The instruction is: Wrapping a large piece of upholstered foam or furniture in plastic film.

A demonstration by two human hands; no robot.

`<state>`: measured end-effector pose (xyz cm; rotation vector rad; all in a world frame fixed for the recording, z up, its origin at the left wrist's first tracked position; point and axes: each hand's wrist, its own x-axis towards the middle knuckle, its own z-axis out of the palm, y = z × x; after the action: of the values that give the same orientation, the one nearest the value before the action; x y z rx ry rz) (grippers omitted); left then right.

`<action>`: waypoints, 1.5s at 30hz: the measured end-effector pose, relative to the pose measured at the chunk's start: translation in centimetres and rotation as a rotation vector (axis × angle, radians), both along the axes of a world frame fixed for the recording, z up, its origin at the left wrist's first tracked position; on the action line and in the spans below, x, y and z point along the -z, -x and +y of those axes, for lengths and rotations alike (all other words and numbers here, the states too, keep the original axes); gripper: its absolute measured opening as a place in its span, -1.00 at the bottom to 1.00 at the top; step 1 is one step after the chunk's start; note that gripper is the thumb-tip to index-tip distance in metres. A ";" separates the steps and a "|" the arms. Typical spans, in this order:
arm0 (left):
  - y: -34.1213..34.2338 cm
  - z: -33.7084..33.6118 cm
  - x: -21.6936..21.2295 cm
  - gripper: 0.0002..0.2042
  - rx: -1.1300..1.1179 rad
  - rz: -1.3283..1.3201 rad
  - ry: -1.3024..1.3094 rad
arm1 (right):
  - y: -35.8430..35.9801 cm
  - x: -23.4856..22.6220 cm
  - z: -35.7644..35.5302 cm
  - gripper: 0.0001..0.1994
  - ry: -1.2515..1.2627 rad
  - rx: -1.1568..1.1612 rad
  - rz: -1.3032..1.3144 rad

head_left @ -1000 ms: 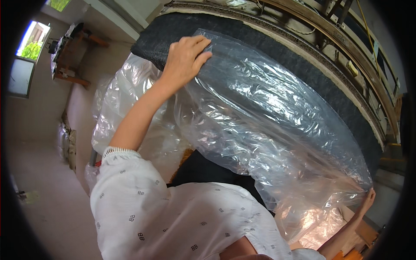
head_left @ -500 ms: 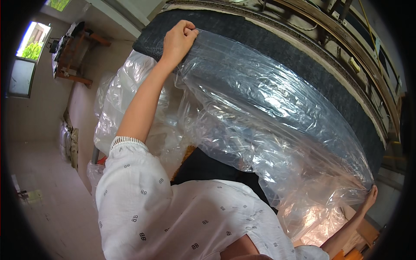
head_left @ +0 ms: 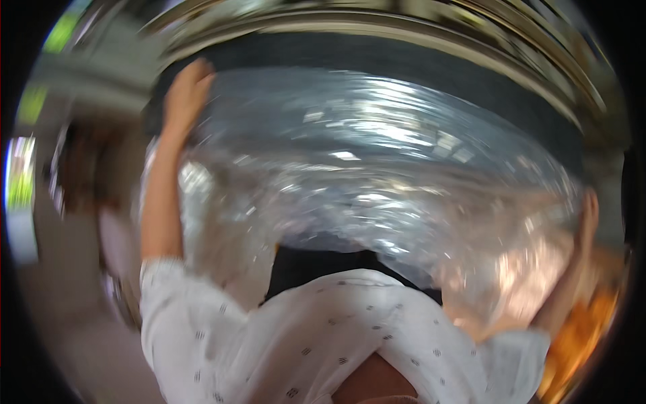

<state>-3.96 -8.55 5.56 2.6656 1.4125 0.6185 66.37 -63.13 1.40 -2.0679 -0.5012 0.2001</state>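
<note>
A wide clear plastic sheet [head_left: 289,111] stretches across a dark padded work surface [head_left: 377,54] and hangs in crinkled folds over its near edge to my lap. At the surface's left end, my left hand [head_left: 187,101] is closed on the sheet's far corner, fingers bent together. My right hand [head_left: 589,214] is at the right end, closed at the other side of the sheet; motion blur softens its fingers. Between my hands the far edge of the plastic runs in a long line, with bright glare on it.
Behind the dark surface run long rails and bars of a machine frame [head_left: 431,27]. Something orange [head_left: 579,337] lies low at the right. Over at the left are a bright window [head_left: 21,175] and a blurred brown wooden stand [head_left: 91,161].
My view has turned, so the surface lies more level in the picture. Both hands keep their places at the sheet's two ends. The plastic's far part looks smoother, though blurred.
</note>
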 end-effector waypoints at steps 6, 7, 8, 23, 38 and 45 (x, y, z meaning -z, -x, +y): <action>4.0 2.0 3.4 -0.77 0.041 0.109 -0.147 | 5.3 -3.4 4.1 -0.79 -0.029 -0.147 -0.022; 4.4 2.3 3.7 -0.78 0.090 0.061 -0.185 | 5.4 -3.3 3.9 -0.80 -0.029 -0.170 -0.042; 3.8 2.0 3.3 -0.81 0.100 0.009 -0.083 | 5.6 -3.2 3.5 -0.81 -0.029 -0.196 -0.058; 15.0 15.1 -0.5 -0.66 -0.255 -0.173 -0.055 | 10.0 -2.2 4.6 -0.90 -0.018 -0.380 -0.250; 20.3 7.6 -0.2 -0.74 -0.246 -0.538 0.183 | 9.7 -1.9 7.1 -0.89 0.141 -0.332 -0.595; 21.7 10.7 -1.9 -0.68 -0.249 -1.290 0.561 | 3.9 -8.9 14.3 -0.84 -0.537 -0.248 -0.388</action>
<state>-25.66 2.12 7.47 1.1507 1.1604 1.3314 62.42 -48.85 10.25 -1.5133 -0.9379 -0.1828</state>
